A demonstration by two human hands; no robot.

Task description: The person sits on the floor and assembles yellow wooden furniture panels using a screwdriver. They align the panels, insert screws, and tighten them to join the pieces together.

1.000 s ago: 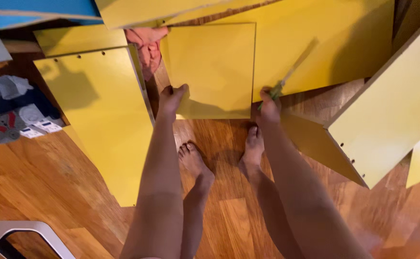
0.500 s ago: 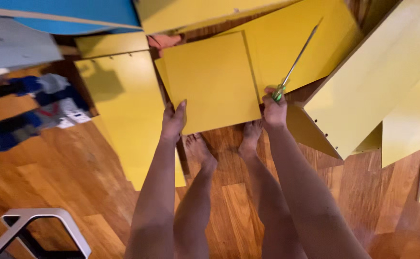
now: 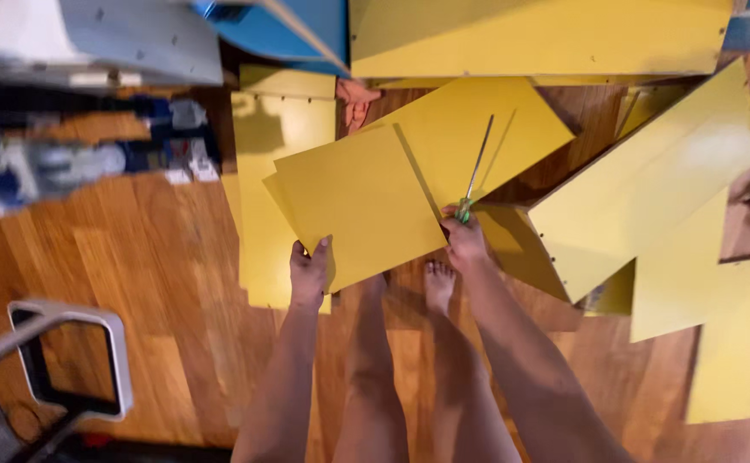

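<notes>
Lighting warm and fairly bright, coming from above and behind me. My arms and body throw soft shadows onto the wooden floor [image 3: 161,257] around my feet and onto the long yellow panel [image 3: 264,214]. No hard glare on the yellow surfaces. Strong motion blur at upper left: the clutter [image 3: 66,163] is smeared. Centre is reasonably sharp. Edges bow slightly, wide-angle.

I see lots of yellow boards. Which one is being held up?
The square board in the middle: the left hand grips its corner; the others lie on the floor.
</notes>
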